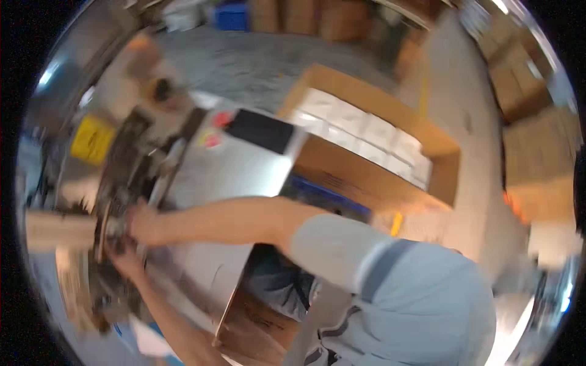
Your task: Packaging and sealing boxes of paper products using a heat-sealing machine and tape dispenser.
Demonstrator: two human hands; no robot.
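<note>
Both my arms reach to the left, and the hands meet at a dark, greasy-looking machine point(131, 161). My right hand point(144, 224) is closed, its fingers curled against a small greyish part at the machine's edge. Just below it, my left hand point(125, 257) closes around the same spot, almost touching the right. Motion blur and the fingers hide what they hold. A flat, pale metal worktop point(235, 174) lies beside the hands, with a black mat point(260, 130) and a red round button point(222, 119) at its far end.
An open cardboard box point(381, 177) holding several white boxes point(357, 128) stands beyond the worktop. Another open carton point(262, 317) is below it, near my body. A yellow sign point(92, 140) is left of the machine. Stacked cartons point(540, 146) line the right side.
</note>
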